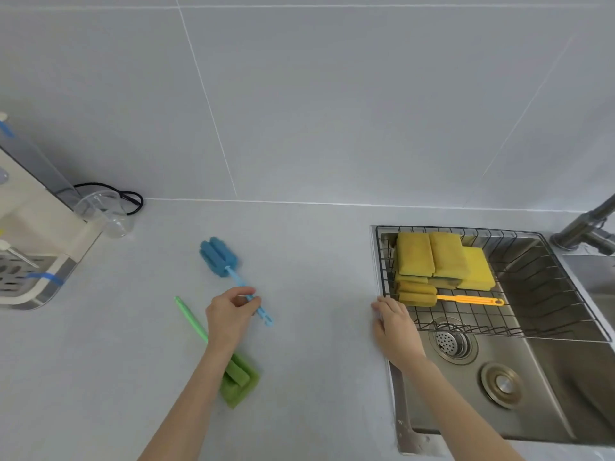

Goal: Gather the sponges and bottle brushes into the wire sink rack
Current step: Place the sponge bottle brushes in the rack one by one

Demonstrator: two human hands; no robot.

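Note:
A black wire rack [545,294] sits across the back of the steel sink [549,394]. Several yellow sponges [442,257] lie stacked in its left end, with a yellow-headed bottle brush [466,299] on an orange handle in front of them. On the counter, my left hand [229,316] pinches the handle of a blue sponge-headed bottle brush [218,252]. A green bottle brush [238,380] lies under my left forearm, its handle pointing up-left. My right hand [396,329] rests on the sink's left edge by the rack's front corner, holding nothing.
A beige appliance with a drip tray [30,247] stands at the far left. A clear plastic cup [103,207] lies on its side next to a black cable [133,197]. A grey tap [585,227] rises at the right. A tiled wall closes the back.

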